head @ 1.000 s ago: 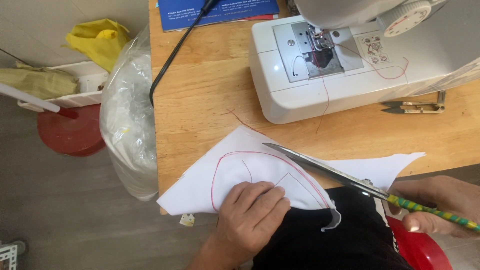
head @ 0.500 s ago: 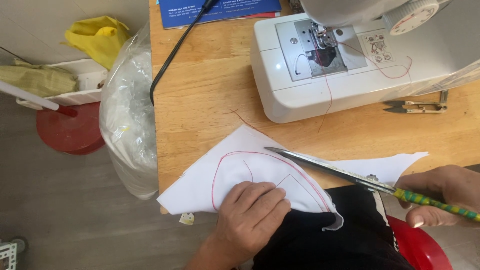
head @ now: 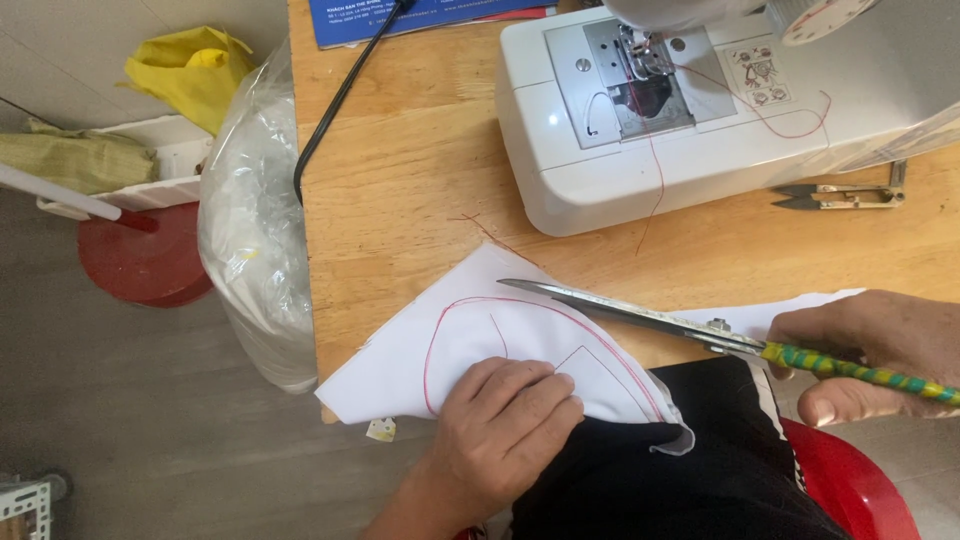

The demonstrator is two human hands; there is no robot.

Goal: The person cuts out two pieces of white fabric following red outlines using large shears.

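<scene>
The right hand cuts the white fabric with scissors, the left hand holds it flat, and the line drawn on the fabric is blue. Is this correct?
Not quite: the line drawn on the white fabric is red, not blue, as the head view shows. The rest holds: the right hand works the scissors, and the left hand presses the fabric flat.

Scissors [head: 640,315] in right hand [head: 870,345], left hand [head: 505,425] flat on white fabric [head: 420,345]

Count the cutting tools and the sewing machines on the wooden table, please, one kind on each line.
Scissors: 1, held in the right hand
Thread snips: 1
Sewing machine: 1
Total: 3
</scene>
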